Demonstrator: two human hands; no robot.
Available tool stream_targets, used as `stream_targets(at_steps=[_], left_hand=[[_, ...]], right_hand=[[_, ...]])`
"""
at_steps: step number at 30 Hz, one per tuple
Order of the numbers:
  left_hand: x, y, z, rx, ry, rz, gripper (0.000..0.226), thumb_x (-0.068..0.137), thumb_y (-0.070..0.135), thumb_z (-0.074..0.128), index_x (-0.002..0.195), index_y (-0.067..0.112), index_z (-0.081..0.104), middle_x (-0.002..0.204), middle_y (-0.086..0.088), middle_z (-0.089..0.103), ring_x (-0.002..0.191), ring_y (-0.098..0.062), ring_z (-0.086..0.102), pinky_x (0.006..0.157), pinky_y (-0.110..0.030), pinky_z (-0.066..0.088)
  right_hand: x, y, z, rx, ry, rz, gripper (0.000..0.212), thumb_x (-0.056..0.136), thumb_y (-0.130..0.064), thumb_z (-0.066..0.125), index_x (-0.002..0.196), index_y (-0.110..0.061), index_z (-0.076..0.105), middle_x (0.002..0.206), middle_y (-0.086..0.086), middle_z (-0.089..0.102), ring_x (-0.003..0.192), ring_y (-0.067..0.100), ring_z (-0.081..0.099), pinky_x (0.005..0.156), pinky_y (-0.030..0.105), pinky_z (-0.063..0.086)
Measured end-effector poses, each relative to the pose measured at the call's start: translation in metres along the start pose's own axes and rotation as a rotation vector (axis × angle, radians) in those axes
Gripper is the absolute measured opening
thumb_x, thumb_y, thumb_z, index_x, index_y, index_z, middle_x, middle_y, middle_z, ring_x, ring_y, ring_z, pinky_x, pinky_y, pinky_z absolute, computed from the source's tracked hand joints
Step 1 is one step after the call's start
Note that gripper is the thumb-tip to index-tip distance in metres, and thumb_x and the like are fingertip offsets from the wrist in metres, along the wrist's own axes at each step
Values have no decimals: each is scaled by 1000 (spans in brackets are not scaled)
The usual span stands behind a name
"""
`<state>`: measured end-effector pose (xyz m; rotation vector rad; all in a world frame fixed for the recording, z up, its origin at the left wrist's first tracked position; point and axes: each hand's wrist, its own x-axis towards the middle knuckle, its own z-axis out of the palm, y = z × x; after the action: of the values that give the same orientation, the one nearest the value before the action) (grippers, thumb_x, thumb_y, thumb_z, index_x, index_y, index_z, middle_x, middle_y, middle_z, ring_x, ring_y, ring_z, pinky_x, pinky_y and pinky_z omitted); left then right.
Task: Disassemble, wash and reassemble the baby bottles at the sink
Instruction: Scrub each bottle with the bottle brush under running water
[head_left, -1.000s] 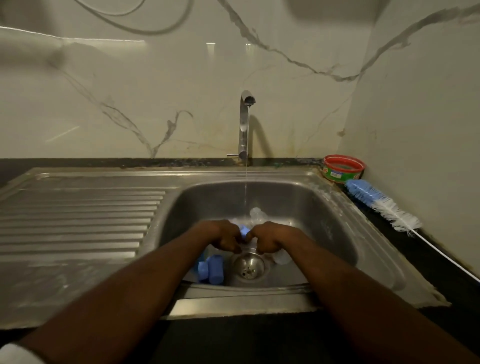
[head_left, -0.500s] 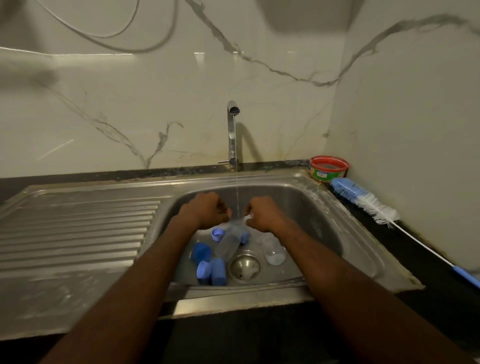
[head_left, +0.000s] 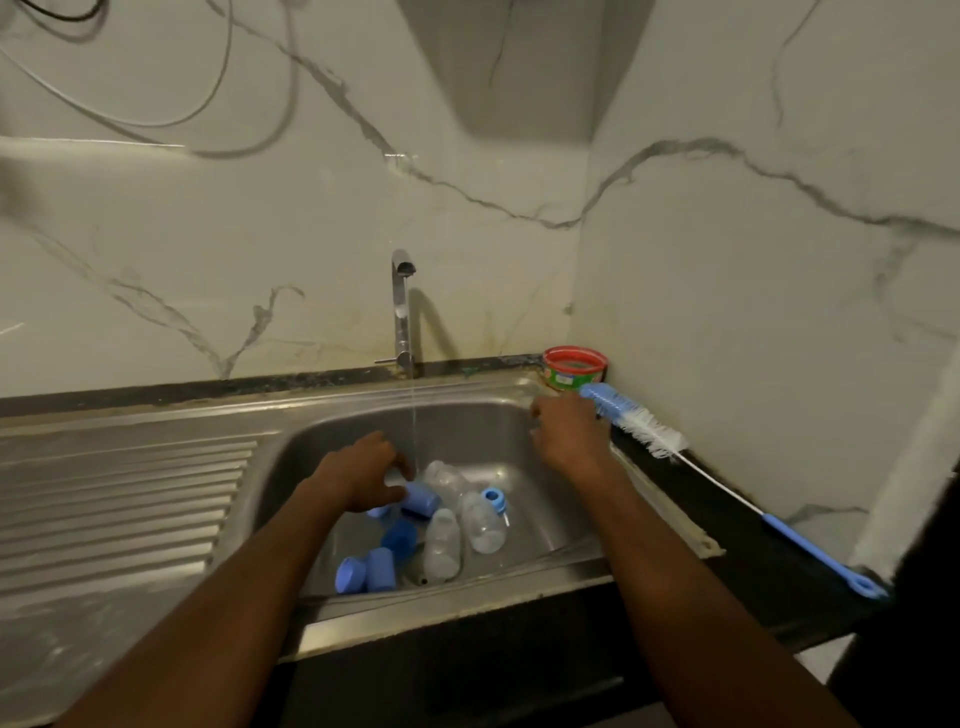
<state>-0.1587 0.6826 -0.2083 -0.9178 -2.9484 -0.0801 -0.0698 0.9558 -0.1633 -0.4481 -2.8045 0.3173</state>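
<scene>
Right hand (head_left: 563, 434) now beside bottle brush (head_left: 636, 418)

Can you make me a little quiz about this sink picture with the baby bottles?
1. True or false: water is running from the tap.
2. What does the left hand hold? A) a blue cap B) a spoon C) a sponge
3. Fill in: the right hand reaches toward the bottle ____ beside the sink.

Key: 1 true. 2 A. 3 brush.
</scene>
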Motion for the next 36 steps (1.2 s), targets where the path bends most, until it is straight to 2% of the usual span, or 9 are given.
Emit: stream_targets(at_steps=[4,7,14,18,21,26,29,32,36], left_hand=[[2,2,-1,6,-8,4,33,88,56,66,119,46,60,126,9,47,111,-10,51,97,-37,50],[4,1,-1,18,27,-52,34,91,54,65,121,40,62,124,8,52,113,-12,54,97,-34,50],[3,-2,0,-13,5,-173,33,90,52,66,116,32,65,118,6,62,108,-16,61,93,-36,52],[6,-2,3,5,44,-232,25,91,46,66,110,29,66,111,3,67,99,-16,63,87,-33,52],[8,0,7,3,7,-217,27,91,47,66,112,29,66,110,4,67,99,-15,63,89,-34,52],[14,15,15,46,-59,-174,28,93,49,63,115,33,67,114,4,66,100,-15,62,88,-33,51],[17,28,20,99,-77,-121,32,92,54,63,118,35,65,116,4,64,105,-16,61,85,-34,47],[22,44,24,133,-99,-19,35,92,54,62,123,37,61,118,4,64,106,-17,61,91,-38,50],[21,53,29,168,-338,211,68,88,38,70,146,44,36,145,1,43,131,-23,45,104,-45,45]], right_hand=[[-3,30,-23,-148,161,300,34,96,-20,60,130,-21,57,134,13,51,126,35,43,104,51,36],[-5,40,-27,-178,74,510,36,95,-32,62,129,-22,56,131,15,53,123,36,44,101,50,38],[0,58,-21,-189,19,607,42,89,-36,62,127,-19,56,131,18,52,120,38,46,101,49,39],[2,47,-26,-80,113,466,35,98,-32,55,128,-14,57,125,15,59,114,35,58,89,41,47],[-5,19,-41,-1,276,235,31,104,-32,46,129,-18,57,121,11,63,108,34,63,84,39,46],[-12,-37,-14,-19,77,-202,30,99,-47,48,113,-30,68,108,1,71,96,24,67,86,40,53],[-5,-39,9,-72,-31,-209,31,99,-43,55,120,-24,67,116,2,69,104,23,66,82,30,46],[0,-27,13,-142,-96,-172,36,92,-35,67,124,-20,62,120,1,67,105,21,64,77,30,42],[5,-18,13,-34,-125,-129,59,77,-40,78,126,-19,54,114,1,64,96,18,59,77,31,47]])
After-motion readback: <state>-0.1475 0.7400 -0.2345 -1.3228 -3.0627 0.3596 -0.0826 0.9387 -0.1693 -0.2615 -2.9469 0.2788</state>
